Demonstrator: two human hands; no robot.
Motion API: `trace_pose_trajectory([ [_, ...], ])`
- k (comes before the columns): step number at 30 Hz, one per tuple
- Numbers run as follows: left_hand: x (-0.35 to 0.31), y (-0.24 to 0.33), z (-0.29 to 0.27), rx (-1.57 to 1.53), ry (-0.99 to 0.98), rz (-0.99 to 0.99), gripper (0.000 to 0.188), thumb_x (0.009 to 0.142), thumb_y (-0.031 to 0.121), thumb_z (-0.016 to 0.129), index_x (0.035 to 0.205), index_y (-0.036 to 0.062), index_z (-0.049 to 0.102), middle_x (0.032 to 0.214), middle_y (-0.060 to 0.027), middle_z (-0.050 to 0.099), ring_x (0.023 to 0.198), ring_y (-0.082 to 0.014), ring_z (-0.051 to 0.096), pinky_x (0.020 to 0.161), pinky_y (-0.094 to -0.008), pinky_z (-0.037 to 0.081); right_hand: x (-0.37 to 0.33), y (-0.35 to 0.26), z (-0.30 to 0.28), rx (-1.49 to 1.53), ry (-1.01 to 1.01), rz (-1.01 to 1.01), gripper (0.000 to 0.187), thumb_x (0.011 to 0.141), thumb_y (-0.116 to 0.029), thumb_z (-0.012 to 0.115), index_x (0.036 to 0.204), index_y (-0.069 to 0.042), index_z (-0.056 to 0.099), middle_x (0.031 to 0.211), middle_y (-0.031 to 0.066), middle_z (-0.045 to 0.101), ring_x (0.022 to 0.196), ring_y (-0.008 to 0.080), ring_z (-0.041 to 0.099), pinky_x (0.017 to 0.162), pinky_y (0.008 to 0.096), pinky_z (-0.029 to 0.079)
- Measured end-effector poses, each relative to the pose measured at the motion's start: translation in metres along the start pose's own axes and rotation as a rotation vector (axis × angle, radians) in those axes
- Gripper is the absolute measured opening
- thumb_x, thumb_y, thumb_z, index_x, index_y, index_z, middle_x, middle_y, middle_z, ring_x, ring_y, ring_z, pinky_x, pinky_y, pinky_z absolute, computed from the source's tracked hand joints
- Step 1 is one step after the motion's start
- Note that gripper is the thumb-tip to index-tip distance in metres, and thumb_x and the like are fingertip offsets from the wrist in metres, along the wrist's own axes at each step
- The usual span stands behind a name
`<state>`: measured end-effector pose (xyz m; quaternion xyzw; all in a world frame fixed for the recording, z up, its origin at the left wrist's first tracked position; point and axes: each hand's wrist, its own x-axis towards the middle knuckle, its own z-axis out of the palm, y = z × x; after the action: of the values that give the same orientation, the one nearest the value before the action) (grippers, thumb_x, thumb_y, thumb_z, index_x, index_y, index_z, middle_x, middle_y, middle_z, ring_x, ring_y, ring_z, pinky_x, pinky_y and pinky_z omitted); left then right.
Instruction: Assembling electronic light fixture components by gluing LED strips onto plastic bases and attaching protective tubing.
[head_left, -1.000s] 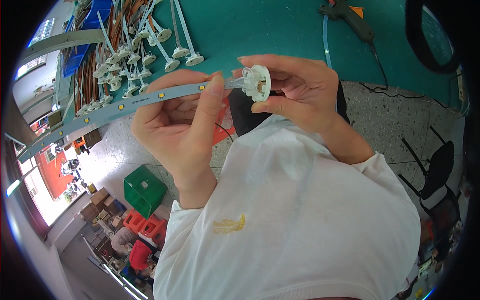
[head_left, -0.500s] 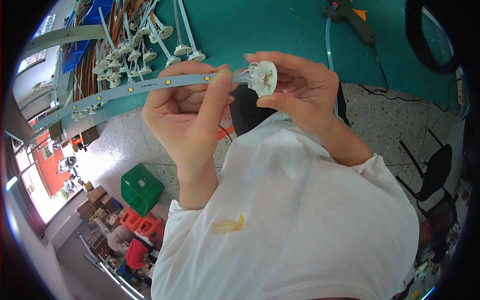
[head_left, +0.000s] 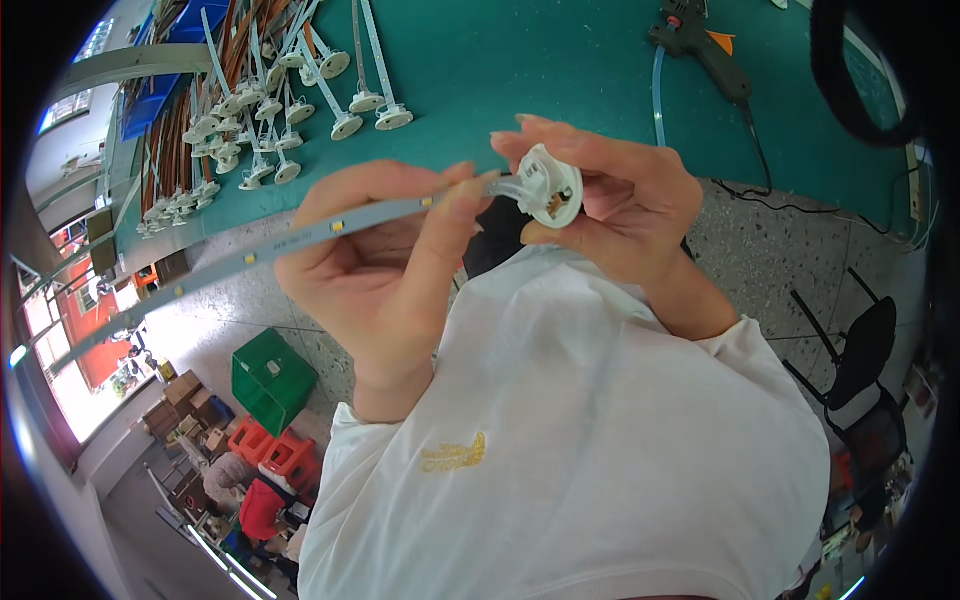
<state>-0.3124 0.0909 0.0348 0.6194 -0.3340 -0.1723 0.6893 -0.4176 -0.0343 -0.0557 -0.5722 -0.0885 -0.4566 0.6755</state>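
Note:
My left hand (head_left: 385, 270) pinches a long, narrow LED strip (head_left: 300, 238) near its right end, between thumb and fingers. The strip runs off to the lower left, with small yellow LEDs along its face. Short clear wires join it to a round white plastic end cap (head_left: 550, 188), which my right hand (head_left: 625, 200) grips by its rim. The cap is tilted, and some copper-coloured metal shows inside it. Both hands are held in front of my white shirt, by the near edge of the green table (head_left: 480, 80).
Several strips with white caps (head_left: 260, 110) are heaped at the table's far left, near blue bins (head_left: 165, 100). A glue gun (head_left: 705, 50) lies at the far right with its cord trailing. Below are a green crate (head_left: 272, 380), red stools (head_left: 275, 450) and a black chair (head_left: 860, 350).
The cap has moved slightly right and toward me, and its face has turned more downward. The strip's far end has dropped lower at the left. Both hands keep their grip.

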Motion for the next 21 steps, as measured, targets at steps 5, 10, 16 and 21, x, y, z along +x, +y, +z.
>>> trace_pose_trajectory([
  [5, -0.006, 0.009, 0.005, -0.051, 0.018, 0.005, 0.023, 0.076, -0.01, 0.076, 0.092, -0.0052, 0.061, 0.088, -0.0198, 0.07, 0.075, -0.0171, 0.071, 0.061, -0.0211, 0.055, 0.0, -0.009, -0.001, 0.003, -0.04, 0.035, 0.059, 0.07, 0.007, 0.081, 0.123, 0.009, 0.054, 0.126, 0.0306, 0.057, 0.112, 0.0421, 0.061, 0.091, 0.0468, 0.056],
  [10, -0.007, 0.013, -0.004, 0.119, -0.043, 0.068, 0.022, 0.075, -0.011, 0.076, 0.09, -0.0049, 0.062, 0.087, -0.0179, 0.069, 0.076, -0.0161, 0.07, 0.062, -0.0205, 0.054, 0.003, -0.016, -0.003, -0.062, -0.075, 0.075, 0.061, 0.068, 0.007, 0.083, 0.122, 0.01, 0.055, 0.123, 0.0293, 0.06, 0.109, 0.0416, 0.063, 0.09, 0.0464, 0.057],
  [16, -0.006, 0.018, 0.001, 0.142, -0.046, 0.004, 0.022, 0.076, -0.009, 0.076, 0.092, -0.0047, 0.061, 0.087, -0.0172, 0.07, 0.074, -0.0144, 0.069, 0.061, -0.0194, 0.053, -0.002, -0.011, 0.0, 0.03, -0.043, 0.097, 0.063, 0.068, 0.009, 0.082, 0.124, 0.011, 0.054, 0.125, 0.0289, 0.059, 0.111, 0.0409, 0.062, 0.092, 0.0475, 0.056],
  [21, -0.002, 0.009, -0.002, 0.036, -0.014, -0.092, 0.021, 0.079, -0.007, 0.075, 0.095, -0.0044, 0.061, 0.083, -0.0152, 0.071, 0.068, -0.0109, 0.068, 0.059, -0.0182, 0.053, -0.005, -0.007, 0.003, 0.14, -0.018, 0.164, 0.063, 0.069, 0.013, 0.078, 0.127, 0.01, 0.053, 0.128, 0.0286, 0.057, 0.113, 0.0407, 0.061, 0.096, 0.0484, 0.054],
])
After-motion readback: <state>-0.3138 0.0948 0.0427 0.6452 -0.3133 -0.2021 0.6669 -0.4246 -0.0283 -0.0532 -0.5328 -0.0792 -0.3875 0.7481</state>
